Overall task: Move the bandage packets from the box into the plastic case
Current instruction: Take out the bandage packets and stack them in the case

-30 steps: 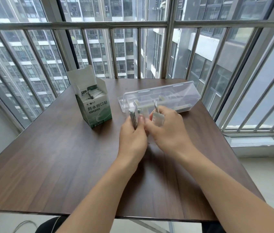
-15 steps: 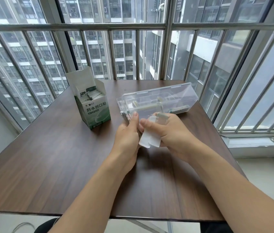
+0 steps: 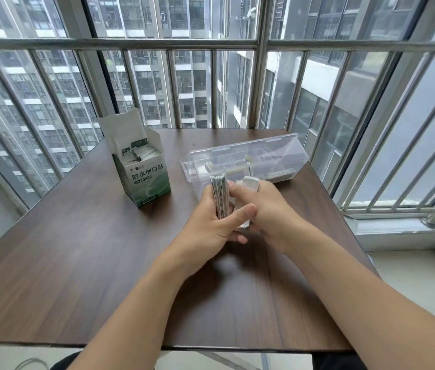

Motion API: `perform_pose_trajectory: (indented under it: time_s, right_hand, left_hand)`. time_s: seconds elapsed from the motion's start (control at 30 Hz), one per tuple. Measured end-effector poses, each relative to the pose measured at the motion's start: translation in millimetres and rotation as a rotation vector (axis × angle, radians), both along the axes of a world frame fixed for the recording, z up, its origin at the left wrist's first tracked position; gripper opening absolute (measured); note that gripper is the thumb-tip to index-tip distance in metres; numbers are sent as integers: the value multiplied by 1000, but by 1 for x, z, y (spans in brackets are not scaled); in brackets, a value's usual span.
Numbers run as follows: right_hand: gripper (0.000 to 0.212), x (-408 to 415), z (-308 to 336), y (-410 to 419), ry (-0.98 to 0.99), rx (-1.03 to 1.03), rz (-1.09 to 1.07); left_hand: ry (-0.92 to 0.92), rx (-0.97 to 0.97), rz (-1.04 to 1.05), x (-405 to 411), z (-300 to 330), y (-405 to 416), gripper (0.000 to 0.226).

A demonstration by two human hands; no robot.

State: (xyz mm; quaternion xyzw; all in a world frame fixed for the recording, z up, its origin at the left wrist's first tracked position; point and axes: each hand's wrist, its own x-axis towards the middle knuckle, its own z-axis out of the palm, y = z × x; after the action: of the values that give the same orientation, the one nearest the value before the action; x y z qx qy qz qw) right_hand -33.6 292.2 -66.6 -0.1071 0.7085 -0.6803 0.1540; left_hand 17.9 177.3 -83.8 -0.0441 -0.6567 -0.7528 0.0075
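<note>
Two bare hands meet over the middle of a dark wooden table (image 3: 77,263), a bit toward its far edge. The left hand (image 3: 208,225) holds a stack of bandage packets (image 3: 219,197) standing on edge. Its thumb is curled across the near side of the stack and its fingers wrap the far side, so the stack is pinched tight. The right hand (image 3: 267,206) is right beside it, touching the left thumb. Its fingers are curled around one white packet (image 3: 248,201); the top of it pokes up past the knuckles and the bottom shows under the left thumb.

Just behind the hands lies the clear plastic case (image 3: 248,158), near the far right corner of the table. It is long, and it runs along toward the right edge. Its lid looks lifted, but the plastic is see-through and I cannot tell for sure. Some small pale things show inside it, too blurry to name.

The green and white bandage box (image 3: 147,177) stands upright near the far left side of the table, well apart from the case. Its top flap is open and points up. More packets (image 3: 141,153) are packed inside it, standing on end.

Past the table there are metal window bars (image 3: 260,76) and tall buildings outside.
</note>
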Motion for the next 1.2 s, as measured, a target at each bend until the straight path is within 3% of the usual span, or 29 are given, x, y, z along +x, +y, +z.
perform_pose_trajectory:
  time_s: [0.1,0.2,0.3,0.43,0.5,0.6,0.67,0.77,0.87,0.93,1.0,1.1,1.2]
  right_hand:
    - [22,-3,4,5,-8,-19,24]
    - [45,1,7,0,35,-12,1]
    - [55,2,5,-12,187,52,-120]
    - [90,8,-4,-27,255,201,-197]
    - [84,10,-10,-33,251,191,-190]
    - [78,8,-21,-42,180,187,-216]
    - [61,8,-23,-45,161,206,-215]
    - [43,16,-17,-37,101,71,-144]
    - [47,29,-7,-20,188,14,-16]
    - [42,36,1,-13,322,115,63]
    - [62,39,9,-8,418,258,127]
    - [123,34,31,8,565,420,208]
    - [128,18,49,22,797,616,372]
  left_hand:
    - [-19,74,-37,2,1,-3,42]
    - [-34,92,-13,0,2,-1,39]
    - [-69,137,39,-1,3,6,40]
    - [-133,216,154,0,5,16,31]
    - [-168,264,231,-2,3,18,26]
    - [-134,313,272,-3,2,19,45]
    - [-133,317,255,-1,4,16,57]
    - [-143,345,218,1,8,7,44]
    - [-147,381,213,3,12,-2,36]
    - [-153,387,195,5,15,-3,42]
    - [-148,433,151,9,19,-3,40]
    - [-175,504,27,11,24,-5,37]
    - [-202,456,-76,14,25,-10,33]
